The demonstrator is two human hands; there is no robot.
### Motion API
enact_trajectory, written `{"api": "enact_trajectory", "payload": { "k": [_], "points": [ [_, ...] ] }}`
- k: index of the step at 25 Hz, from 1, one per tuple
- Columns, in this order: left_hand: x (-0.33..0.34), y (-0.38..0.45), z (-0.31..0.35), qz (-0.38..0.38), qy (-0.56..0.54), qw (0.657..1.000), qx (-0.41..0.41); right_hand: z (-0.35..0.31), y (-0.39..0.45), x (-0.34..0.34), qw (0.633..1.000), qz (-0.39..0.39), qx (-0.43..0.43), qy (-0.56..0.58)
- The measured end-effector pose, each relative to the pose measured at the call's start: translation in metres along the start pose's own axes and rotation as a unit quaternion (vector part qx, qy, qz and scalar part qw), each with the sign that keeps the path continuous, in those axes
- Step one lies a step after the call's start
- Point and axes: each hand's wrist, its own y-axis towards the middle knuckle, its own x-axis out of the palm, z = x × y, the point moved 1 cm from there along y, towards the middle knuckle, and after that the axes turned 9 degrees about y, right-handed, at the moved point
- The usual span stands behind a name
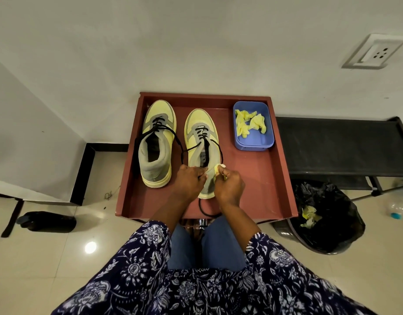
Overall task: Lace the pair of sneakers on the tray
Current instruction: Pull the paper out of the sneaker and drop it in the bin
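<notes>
The left hand (188,181) pinches the limp black lace (215,147), best gripped near its stiff tip, while the right hand (228,186) pinches yellow paper (218,169) over the light sneaker (204,142).

Two pale yellow and grey sneakers stand side by side on a reddish-brown tray (277,169) at the middle of the frame, toes pointing to the top of the picture. The left sneaker (156,142) has black lace (136,146) through its lower eyelets, the loose ends trailing down its sides. The right sneaker (201,146) is laced likewise, with its heel partly hidden behind two hands and a black lace end (204,210) looping below it near the tray's lower rim
</notes>
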Motion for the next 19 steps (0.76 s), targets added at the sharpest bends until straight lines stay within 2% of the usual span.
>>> {"api": "enact_trajectory", "payload": {
  "k": [5,10,15,19],
  "points": [
    [0.000,0.000,0.001,-0.002,0.009,1.000,-0.004,0.028,-0.029,0.008,1.000,-0.020,-0.002,0.008],
    [-0.002,0.000,0.002,-0.007,0.014,1.000,0.012,0.030,-0.024,0.008,0.996,0.006,0.051,0.080],
    [0.001,0.001,-0.002,-0.009,0.000,1.000,0.017,0.025,-0.005,0.006,0.992,0.036,0.084,0.091],
    [0.003,0.004,-0.004,-0.020,0.005,1.000,0.023,0.006,0.032,-0.001,0.990,-0.007,0.111,0.091]
  ]
}}
